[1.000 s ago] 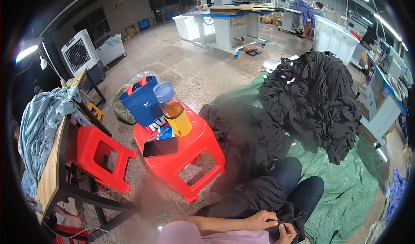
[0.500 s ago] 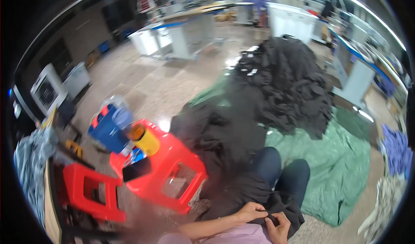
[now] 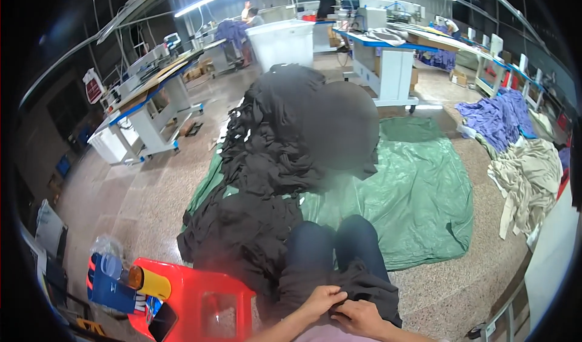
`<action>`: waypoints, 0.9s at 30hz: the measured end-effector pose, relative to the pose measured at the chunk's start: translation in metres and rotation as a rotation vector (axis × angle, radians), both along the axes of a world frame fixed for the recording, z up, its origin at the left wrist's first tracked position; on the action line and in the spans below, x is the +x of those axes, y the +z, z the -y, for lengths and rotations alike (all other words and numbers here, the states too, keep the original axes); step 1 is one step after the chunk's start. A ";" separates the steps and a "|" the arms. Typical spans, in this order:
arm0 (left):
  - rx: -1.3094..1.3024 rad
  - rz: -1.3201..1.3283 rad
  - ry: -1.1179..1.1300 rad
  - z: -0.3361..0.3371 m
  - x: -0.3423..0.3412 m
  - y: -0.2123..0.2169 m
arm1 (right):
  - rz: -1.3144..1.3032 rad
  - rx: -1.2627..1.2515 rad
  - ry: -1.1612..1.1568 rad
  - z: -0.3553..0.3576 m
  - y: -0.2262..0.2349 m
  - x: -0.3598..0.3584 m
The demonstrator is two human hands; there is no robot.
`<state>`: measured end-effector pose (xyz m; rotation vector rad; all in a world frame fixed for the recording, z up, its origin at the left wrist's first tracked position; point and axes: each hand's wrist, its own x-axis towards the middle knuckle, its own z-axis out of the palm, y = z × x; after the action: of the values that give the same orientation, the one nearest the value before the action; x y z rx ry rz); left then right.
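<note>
A dark black-grey garment (image 3: 377, 288) lies bunched across my lap and knees. My left hand (image 3: 325, 299) pinches a bit of its cloth between thumb and fingers. Right beside it, my right hand (image 3: 360, 316) is closed on the same garment, its fingertips nearly meeting those of the left. The exact fold or edge between the fingers is too small to make out. In front of my knees, a big heap of dark garments (image 3: 267, 160) rests on a green plastic sheet (image 3: 418, 190). A round blurred patch hides the heap's right side.
At my left stands a red plastic stool (image 3: 236, 290) bearing a yellow-and-amber container (image 3: 151, 282) and a phone (image 3: 162, 322). A blue bag (image 3: 112, 286) is beside them. Purple garments (image 3: 500, 118) and beige garments (image 3: 527, 172) lie right. Beyond are a white bin (image 3: 280, 42) and worktables (image 3: 388, 69).
My view has swung to the right, so the stool and heap sit further left. Both hands stay on the garment; the right hand has turned, its fingers now pointing left toward the other hand.
</note>
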<state>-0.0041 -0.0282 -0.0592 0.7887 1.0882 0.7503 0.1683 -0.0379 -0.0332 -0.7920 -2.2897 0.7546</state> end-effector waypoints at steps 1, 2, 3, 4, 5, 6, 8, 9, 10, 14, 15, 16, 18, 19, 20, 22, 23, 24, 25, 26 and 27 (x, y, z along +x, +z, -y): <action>0.057 0.056 0.211 0.006 0.009 -0.007 | -0.008 0.002 -0.005 0.002 0.006 -0.001; 0.075 0.091 0.326 0.009 0.016 -0.006 | -0.067 -0.060 -0.044 0.003 0.015 0.000; 0.092 0.126 0.442 0.011 0.020 -0.005 | -0.127 -0.124 -0.081 0.003 0.020 0.000; 0.100 0.115 0.492 0.012 0.024 -0.005 | -0.130 -0.123 -0.093 0.004 0.017 0.002; 0.100 0.112 0.480 0.013 0.023 -0.004 | -0.097 -0.151 -0.142 0.003 0.009 0.007; 0.034 0.156 0.380 0.015 0.019 -0.001 | -0.064 -0.180 -0.191 0.004 0.004 0.012; -0.037 0.227 0.205 0.018 0.013 0.010 | 0.029 -0.254 -0.231 0.004 -0.006 0.022; -0.038 0.224 0.192 0.018 0.012 0.012 | -0.008 -0.279 -0.190 0.001 -0.015 0.027; -0.034 0.199 0.166 0.019 0.010 0.012 | -0.044 -0.303 -0.144 -0.001 -0.017 0.029; 0.014 0.181 0.254 0.014 0.012 0.004 | -0.128 -0.333 -0.164 -0.007 -0.012 0.031; 0.017 0.178 0.261 0.014 0.012 0.002 | -0.119 -0.329 -0.159 -0.010 -0.012 0.030; 0.023 0.190 0.322 0.017 0.010 -0.002 | -0.104 -0.326 -0.145 -0.011 -0.011 0.027; 0.038 0.205 0.438 0.024 0.003 -0.005 | -0.136 -0.385 -0.130 -0.006 -0.010 0.015; 0.090 0.078 0.458 0.028 0.002 -0.007 | -0.155 -0.440 -0.121 -0.003 -0.009 0.011; 0.132 -0.053 0.497 0.029 0.004 -0.009 | -0.212 -0.406 -0.084 -0.001 -0.013 0.015; 0.267 -0.476 0.365 0.026 0.011 0.002 | -0.343 -0.429 -0.199 0.011 0.009 0.011; 0.353 -0.563 0.353 0.022 0.019 -0.003 | -0.478 -0.668 -0.234 0.017 -0.001 0.014; 0.410 -0.564 0.264 0.016 0.023 -0.005 | -0.551 -0.718 -0.261 0.020 0.026 0.007; 0.604 -0.563 0.322 0.013 0.030 -0.016 | -0.544 -0.686 -0.280 0.020 0.020 0.011; 0.551 -0.521 0.255 0.010 0.030 -0.010 | -0.369 -0.474 -0.289 0.017 0.034 0.011; 0.387 -0.257 0.258 0.009 0.035 -0.007 | -0.296 -0.436 -0.354 0.014 0.010 0.024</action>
<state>0.0307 -0.0374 -0.0658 1.1077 1.3108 1.1214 0.1921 -0.0523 -0.0232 -1.1557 -1.6808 1.1323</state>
